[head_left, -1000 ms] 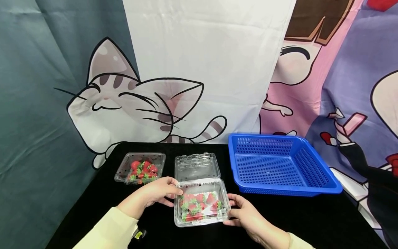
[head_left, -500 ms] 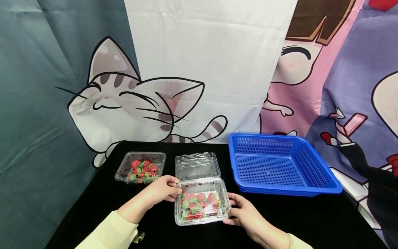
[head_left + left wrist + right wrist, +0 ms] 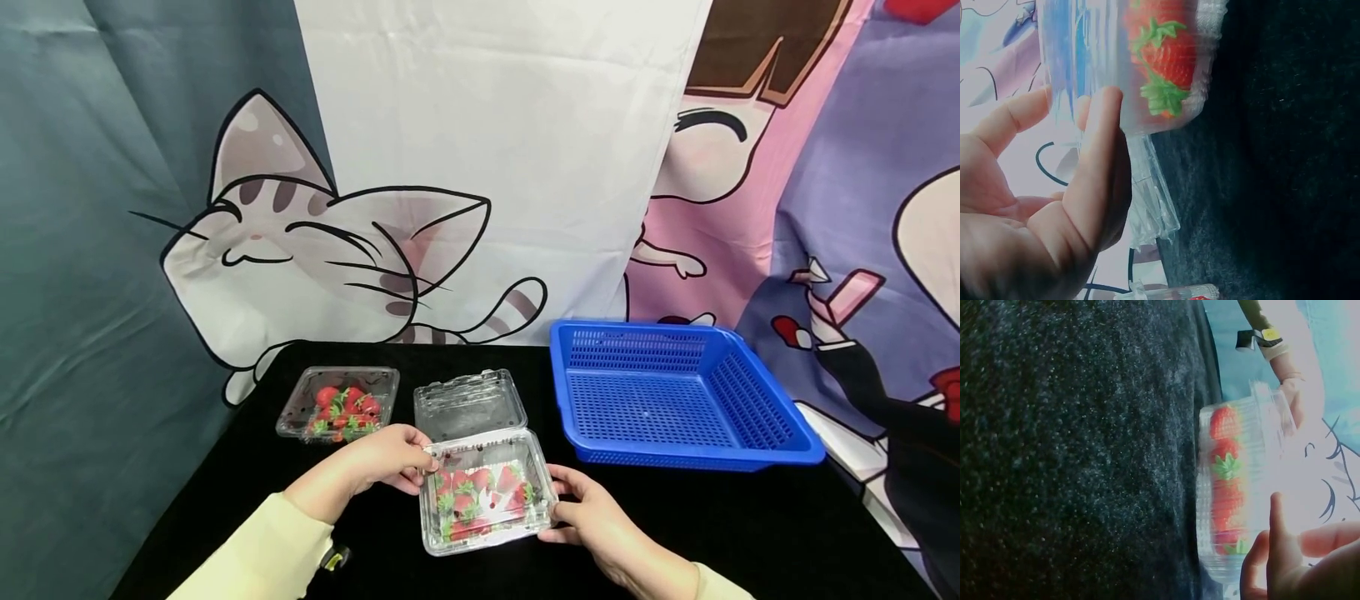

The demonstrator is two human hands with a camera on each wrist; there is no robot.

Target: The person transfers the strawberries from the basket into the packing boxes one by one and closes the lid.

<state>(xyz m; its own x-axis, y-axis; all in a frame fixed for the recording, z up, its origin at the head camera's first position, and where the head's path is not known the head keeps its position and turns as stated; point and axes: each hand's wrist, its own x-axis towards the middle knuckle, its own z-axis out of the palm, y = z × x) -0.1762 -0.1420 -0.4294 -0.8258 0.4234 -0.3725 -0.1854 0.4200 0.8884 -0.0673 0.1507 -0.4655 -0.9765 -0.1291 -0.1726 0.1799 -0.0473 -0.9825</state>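
A clear plastic clamshell box of red strawberries sits low in the middle of the head view. Its clear lid lies folded back behind it, seemingly joined at the rear edge. With thumb and fingers, my left hand pinches the box's left rear corner. My right hand holds the right side between thumb and fingers. Strawberries show through the plastic wall in the left wrist view. From the right wrist view, the box looks level on the black cloth, with the left hand at its far end.
Another clear box of strawberries stands to the left on the black cloth. A blue perforated basket is at the back right. Behind the table hangs a printed cartoon curtain.
The strawberry box has turned slightly counterclockwise, its near edge coming a little closer. Its folded-back lid has swung left with it. Both hands keep their hold.
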